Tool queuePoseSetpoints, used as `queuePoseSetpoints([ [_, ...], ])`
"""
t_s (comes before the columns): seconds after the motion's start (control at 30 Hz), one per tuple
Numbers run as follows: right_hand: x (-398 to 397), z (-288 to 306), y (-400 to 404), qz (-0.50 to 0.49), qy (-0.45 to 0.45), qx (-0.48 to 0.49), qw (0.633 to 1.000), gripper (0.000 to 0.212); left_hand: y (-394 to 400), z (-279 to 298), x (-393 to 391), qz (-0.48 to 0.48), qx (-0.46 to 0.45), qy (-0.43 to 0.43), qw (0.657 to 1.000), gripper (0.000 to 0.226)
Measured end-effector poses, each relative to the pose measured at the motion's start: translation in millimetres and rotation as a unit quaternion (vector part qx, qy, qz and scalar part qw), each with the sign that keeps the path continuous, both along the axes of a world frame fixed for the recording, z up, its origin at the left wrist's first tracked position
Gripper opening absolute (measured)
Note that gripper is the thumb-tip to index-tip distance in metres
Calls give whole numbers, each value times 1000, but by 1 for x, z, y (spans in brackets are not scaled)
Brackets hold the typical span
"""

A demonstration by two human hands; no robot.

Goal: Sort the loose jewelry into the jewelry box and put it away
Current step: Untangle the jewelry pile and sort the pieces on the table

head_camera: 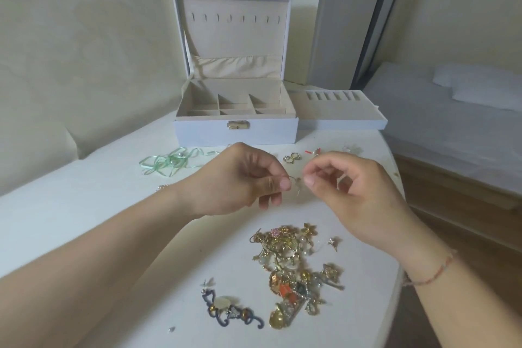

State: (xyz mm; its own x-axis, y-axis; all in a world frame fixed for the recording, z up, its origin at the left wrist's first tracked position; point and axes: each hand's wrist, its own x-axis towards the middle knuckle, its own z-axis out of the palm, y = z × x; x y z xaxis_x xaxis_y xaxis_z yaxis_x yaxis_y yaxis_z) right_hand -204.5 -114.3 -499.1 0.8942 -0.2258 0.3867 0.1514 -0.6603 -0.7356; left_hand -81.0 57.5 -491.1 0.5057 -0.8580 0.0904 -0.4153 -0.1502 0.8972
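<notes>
A white jewelry box [236, 128] stands open at the back of the white table, lid upright, its beige compartments bare. Its ring tray [339, 117] lies beside it on the right. Above the table's middle, my left hand [240, 181] and my right hand [347, 186] both pinch a small thin metal earring [296, 182] between thumb and forefinger. A tangled pile of gold jewelry [293, 263] lies near the front, under my hands. A dark blue beaded bracelet [228, 309] lies left of the pile.
A green ribbon piece [169, 162] lies at the left behind my left hand. A pair of silver rings [291, 157] and small red bits [312, 152] lie before the box. The table edge [397, 291] curves on the right, with a bed [452, 121] beyond.
</notes>
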Motion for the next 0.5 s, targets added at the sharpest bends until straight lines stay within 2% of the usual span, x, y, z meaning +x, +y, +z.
queuePoseSetpoints([
  [0.13,-14,-13,-8,-43,-31,38,998,8,-3,-4,-3,17,7,8,1000,21],
  [0.2,-23,-21,-10,-40,-5,-5,999,2,-5,-7,-5,26,5,-9,1000,21],
  [0.33,-34,-29,-1,2,38,-136,990,15,-8,-6,-10,35,-17,-60,997,20],
  [0.5,-29,-21,23,72,59,-188,978,16,-8,-9,-10,62,-62,-35,996,31],
])
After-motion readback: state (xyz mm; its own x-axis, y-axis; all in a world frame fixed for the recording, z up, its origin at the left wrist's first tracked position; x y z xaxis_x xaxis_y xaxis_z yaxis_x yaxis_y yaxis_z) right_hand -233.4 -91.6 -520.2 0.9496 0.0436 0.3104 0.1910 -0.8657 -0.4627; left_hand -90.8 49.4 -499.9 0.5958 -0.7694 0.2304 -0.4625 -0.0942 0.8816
